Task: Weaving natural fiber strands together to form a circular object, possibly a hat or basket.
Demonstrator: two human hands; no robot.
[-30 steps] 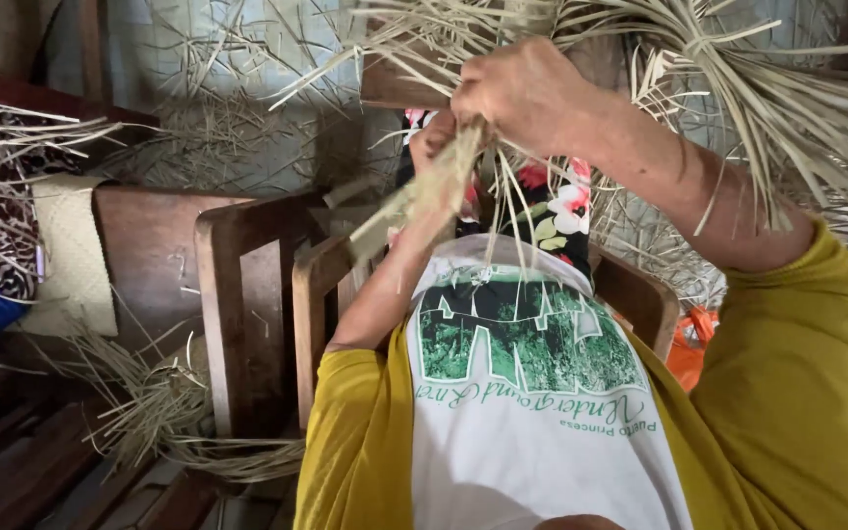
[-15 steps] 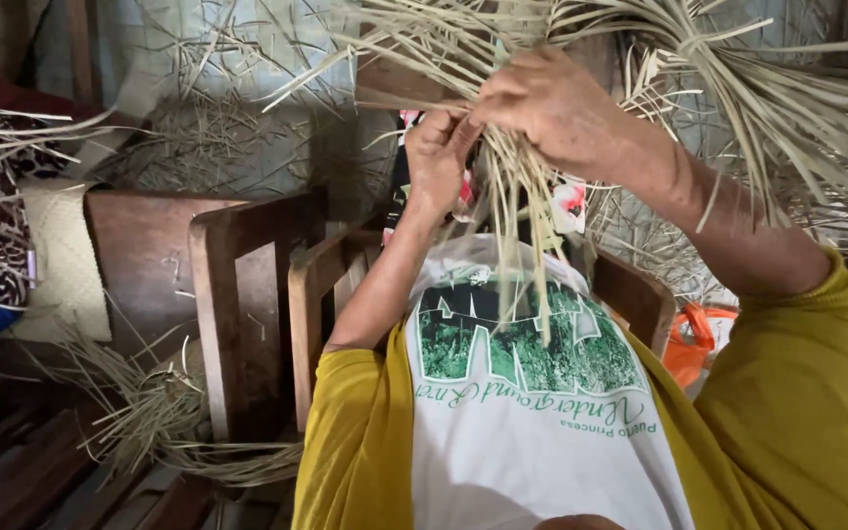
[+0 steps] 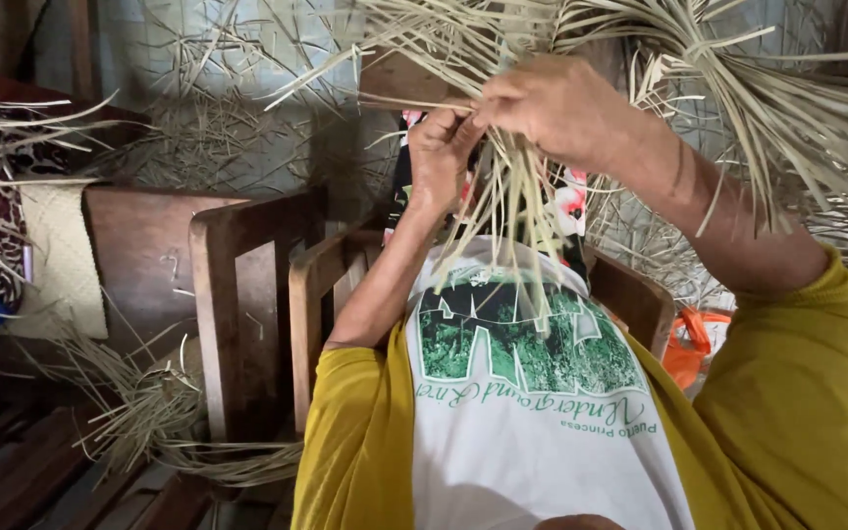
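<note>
Both hands up at chest height w/ a bundle of pale dried leaf strips [image 3: 517, 211]. Left hand [image 3: 441, 157] has fingers curled, pinching strips near the top of the bundle; right hand [image 3: 552, 106] is just beside it, touching, fingers folded tight over the same strips. Loose ends hang down over the white printed shirt [image 3: 527, 393] btwn the yellow sleeves. More strips fan out above and to the right, crowding that side; little free room there. Left of the arms, a wooden chair back [image 3: 247, 294] stands close, its top rail near the left forearm. Beyond it a woven mat piece [image 3: 66, 255] lies on dark wood, w/ a loose heap of strips [image 3: 149, 412] low down by the chair. Orange bag [image 3: 694, 344] at right, contents not visible.
</note>
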